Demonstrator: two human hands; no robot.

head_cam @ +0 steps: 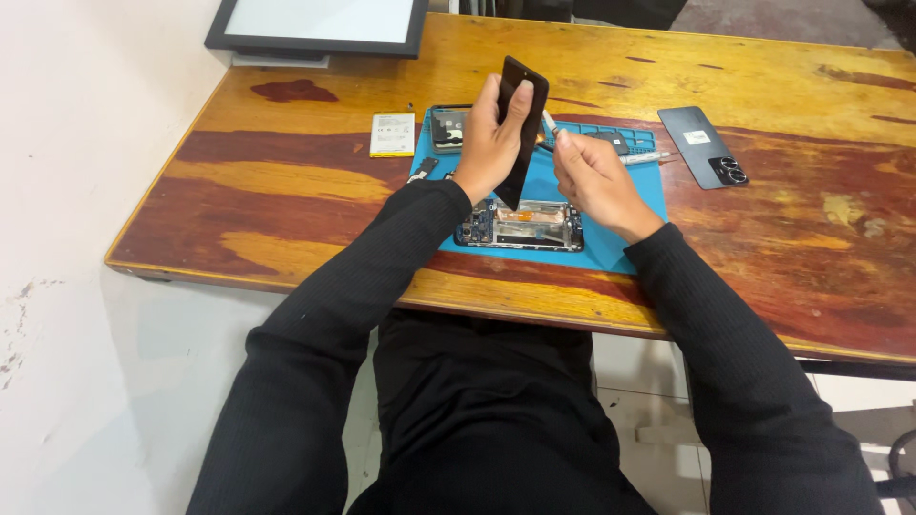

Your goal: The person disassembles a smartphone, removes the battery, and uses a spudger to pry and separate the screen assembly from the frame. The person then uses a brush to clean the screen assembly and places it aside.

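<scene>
The left hand (489, 143) covers the middle of the thin black rectangular panel (523, 95), the right hand (593, 176) hides most of the slim white tool (551, 121), and at twelve o'clock the top edge crops the black-framed white screen (320, 24).

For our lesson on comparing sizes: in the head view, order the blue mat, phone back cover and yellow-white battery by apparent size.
1. blue mat
2. phone back cover
3. yellow-white battery
All lie flat at similar depth on the table, so the order seems safe.

A single head-worn camera looked down and forward from above the seated person's lap, facing the wooden table (286, 181) from its near edge (close enough that both black sleeves filled the lower frame). No second view existed to overlap with it.
</scene>
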